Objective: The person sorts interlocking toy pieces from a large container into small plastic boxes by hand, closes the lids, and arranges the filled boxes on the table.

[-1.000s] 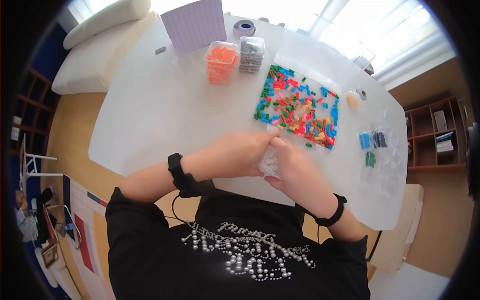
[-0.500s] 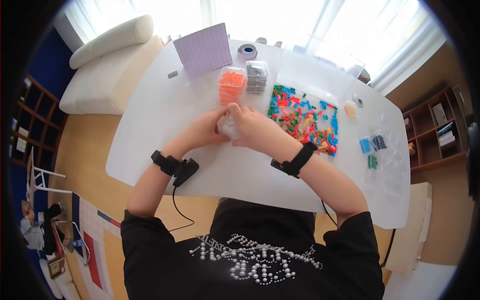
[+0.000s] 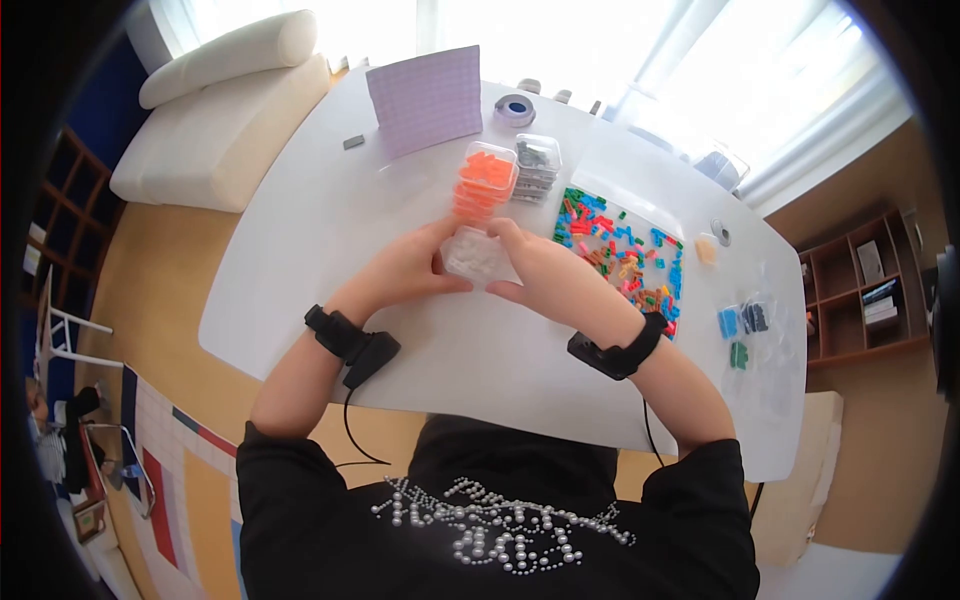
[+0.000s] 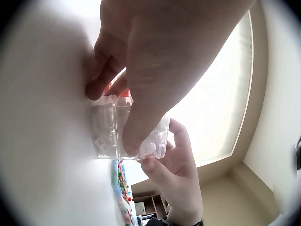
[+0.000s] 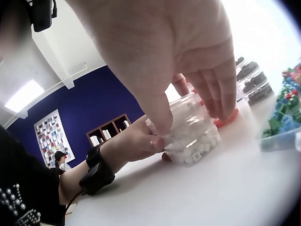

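Both hands are around a clear plastic box of white pieces (image 3: pixel 478 257), low over the table in front of the orange stack. The left hand (image 3: pixel 400 268) grips its left side, thumb along the near wall and fingers on the far side. From the right, the right hand (image 3: pixel 555 280) holds it between thumb and fingers. In the left wrist view, the upper box (image 4: pixel 157 141) sits against a lower clear box (image 4: pixel 106 132) that also has white pieces in it. The right wrist view shows the boxes (image 5: pixel 195 141) stacked, near the tabletop.
Just behind stand a stack of boxes with orange pieces (image 3: pixel 488 172) and one with grey pieces (image 3: pixel 538 160). To the right lies a tray of mixed coloured bricks (image 3: pixel 655 215). Further right are small boxes of blue (image 3: pixel 728 322) and green pieces (image 3: pixel 738 355). A purple sheet (image 3: pixel 425 100) and a tape roll (image 3: pixel 515 110) are at the back.
The hands have carried the box of white pieces from beside the coloured brick tray leftward and away from the body, to the front of the orange stack. Over the last half second the hands have spread slightly, uncovering its top.
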{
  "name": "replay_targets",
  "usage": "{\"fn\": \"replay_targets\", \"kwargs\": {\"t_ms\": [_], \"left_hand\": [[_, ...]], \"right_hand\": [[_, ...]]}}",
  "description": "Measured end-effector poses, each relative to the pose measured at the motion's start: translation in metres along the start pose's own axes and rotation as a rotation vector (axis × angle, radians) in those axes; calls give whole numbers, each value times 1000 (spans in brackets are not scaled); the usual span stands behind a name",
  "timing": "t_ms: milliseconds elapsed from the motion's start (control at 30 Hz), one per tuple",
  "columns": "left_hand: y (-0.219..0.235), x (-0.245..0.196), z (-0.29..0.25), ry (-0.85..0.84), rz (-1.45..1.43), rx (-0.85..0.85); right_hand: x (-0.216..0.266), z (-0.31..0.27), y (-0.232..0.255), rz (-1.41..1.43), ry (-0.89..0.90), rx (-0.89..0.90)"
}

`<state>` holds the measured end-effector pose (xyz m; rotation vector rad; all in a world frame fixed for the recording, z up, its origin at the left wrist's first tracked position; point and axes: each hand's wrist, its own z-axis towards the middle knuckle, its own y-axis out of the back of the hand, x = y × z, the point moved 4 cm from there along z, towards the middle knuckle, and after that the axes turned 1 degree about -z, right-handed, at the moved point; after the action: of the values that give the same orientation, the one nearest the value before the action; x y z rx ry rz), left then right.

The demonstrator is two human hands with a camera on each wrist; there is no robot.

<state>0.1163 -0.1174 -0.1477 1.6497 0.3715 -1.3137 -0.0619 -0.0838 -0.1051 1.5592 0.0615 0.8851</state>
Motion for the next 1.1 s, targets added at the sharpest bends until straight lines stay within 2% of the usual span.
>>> {"fn": "replay_targets", "kwargs": {"t_ms": [100, 133, 167, 233, 267, 333, 367, 433, 467, 533, 733, 867, 933, 1100], "left_hand": [[3, -5, 0, -3, 61, 8], [3, -5, 0, 17, 60, 21], [3, -4, 0, 37, 60, 36], [3, -3, 1, 58, 77, 47], [2, -3, 2, 78, 98, 61], [1, 0, 1, 52, 67, 38], [0, 1, 0, 28, 39, 22], [0, 1, -2, 5, 28, 8], [1, -1, -2, -20, 17, -7], [2, -3, -3, -9, -2, -10], [1, 1, -4, 55, -27, 22], [2, -3, -5, 0, 2, 8], [3, -4, -5, 1, 11, 4], [1, -2, -3, 2, -2, 27]], "right_hand": [[-9, -5, 23, -69, -28, 28], [-15, -3, 35, -76, -118, 62], [-17, 3, 48, -79, -115, 66], [-40, 15, 71, -104, -428, 111], [-55, 20, 76, -107, -427, 112], [-86, 33, 80, -55, -288, -101], [-97, 41, 73, -55, -288, -101], [-101, 55, 62, -39, -61, -135], [-101, 59, 61, -38, -60, -138], [-106, 65, 52, 42, -175, -50], [-103, 64, 45, 232, -255, -56], [-114, 60, 31, 325, -209, -76], [-118, 59, 31, 335, -278, -98], [-125, 57, 27, 397, -236, -113]]}}
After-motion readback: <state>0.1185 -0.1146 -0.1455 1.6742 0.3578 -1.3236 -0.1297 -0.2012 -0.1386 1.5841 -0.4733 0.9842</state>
